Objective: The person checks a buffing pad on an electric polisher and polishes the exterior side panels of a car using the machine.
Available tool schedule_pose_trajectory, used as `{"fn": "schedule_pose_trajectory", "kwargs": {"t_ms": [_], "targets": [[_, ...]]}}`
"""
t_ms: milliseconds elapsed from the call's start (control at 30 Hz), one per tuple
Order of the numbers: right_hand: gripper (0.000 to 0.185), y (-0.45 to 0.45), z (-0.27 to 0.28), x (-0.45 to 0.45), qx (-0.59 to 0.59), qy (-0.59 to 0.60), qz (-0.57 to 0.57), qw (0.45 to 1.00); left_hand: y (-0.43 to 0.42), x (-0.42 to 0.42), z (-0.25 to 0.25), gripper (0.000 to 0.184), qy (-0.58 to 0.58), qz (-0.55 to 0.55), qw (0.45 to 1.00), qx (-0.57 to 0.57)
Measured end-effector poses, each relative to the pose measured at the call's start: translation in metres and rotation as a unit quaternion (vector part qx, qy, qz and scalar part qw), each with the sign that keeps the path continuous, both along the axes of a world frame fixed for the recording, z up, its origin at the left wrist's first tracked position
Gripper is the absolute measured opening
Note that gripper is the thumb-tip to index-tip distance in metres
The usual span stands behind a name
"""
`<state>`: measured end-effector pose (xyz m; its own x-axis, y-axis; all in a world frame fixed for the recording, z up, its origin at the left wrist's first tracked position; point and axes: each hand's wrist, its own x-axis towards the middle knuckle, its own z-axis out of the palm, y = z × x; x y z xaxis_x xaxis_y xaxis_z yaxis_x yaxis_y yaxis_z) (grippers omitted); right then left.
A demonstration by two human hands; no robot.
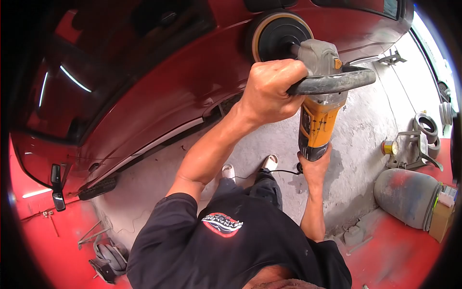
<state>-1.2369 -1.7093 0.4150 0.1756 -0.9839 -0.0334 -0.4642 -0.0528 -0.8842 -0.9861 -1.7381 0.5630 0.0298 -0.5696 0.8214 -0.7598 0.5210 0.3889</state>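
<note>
A yellow and grey power polisher (321,120) is held up at the upper right of centre. My left hand (274,89) is wrapped round the left part of its black loop handle (337,83). Around the rear end of the polisher's body, my right hand (316,163) is closed. The round black pad (281,38) with its tan rim is at the dark red car panel (211,58); whether the pad face touches it is hidden. A black cord (284,171) runs from the rear of the tool past my legs.
A large stained drum (406,197) stands at the right, beside a cardboard box (442,216). Tyres (426,124), a metal stand (422,147) and a small can (390,147) are near it. Grey concrete floor (361,144) lies below; loose parts (110,255) sit lower left.
</note>
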Motion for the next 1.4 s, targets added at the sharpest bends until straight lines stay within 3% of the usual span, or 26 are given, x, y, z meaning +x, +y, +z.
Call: {"fn": "schedule_pose_trajectory", "kwargs": {"t_ms": [100,167,433,500,633,800,1133,1267,1400], "targets": [[0.083,0.023,-0.001,0.006,-0.043,0.023,0.038,0.998,0.044,0.010,0.005,0.022,-0.030,0.049,0.998,0.027],[0.083,0.048,-0.002,0.020,-0.008,0.012,0.058,0.998,0.089,0.027,-0.002,0.025,-0.034,0.067,0.997,0.036],[0.086,0.146,-0.029,0.081,-0.007,-0.072,0.216,0.974,0.263,0.084,-0.038,0.025,0.070,0.041,0.997,-0.001],[0.094,0.163,-0.041,0.085,0.053,-0.075,0.222,0.971,0.276,0.086,-0.044,0.026,0.081,0.040,0.996,0.012],[0.090,0.176,-0.058,0.084,0.043,-0.085,0.198,0.976,0.261,0.076,-0.042,0.024,0.022,0.057,0.996,0.062],[0.089,0.158,-0.072,0.066,0.074,-0.090,0.109,0.987,0.181,0.047,-0.034,0.021,-0.060,0.032,0.993,0.092],[0.080,0.062,-0.071,0.040,0.106,-0.102,-0.045,0.988,0.014,-0.015,-0.032,0.022,-0.127,-0.036,0.988,0.083],[0.079,0.067,-0.069,0.045,0.119,-0.106,-0.048,0.986,0.024,-0.014,-0.028,0.023,-0.154,-0.030,0.983,0.098],[0.084,0.108,-0.075,0.059,0.101,-0.129,0.011,0.986,0.088,0.015,-0.032,0.023,-0.133,-0.014,0.986,0.104]]}}
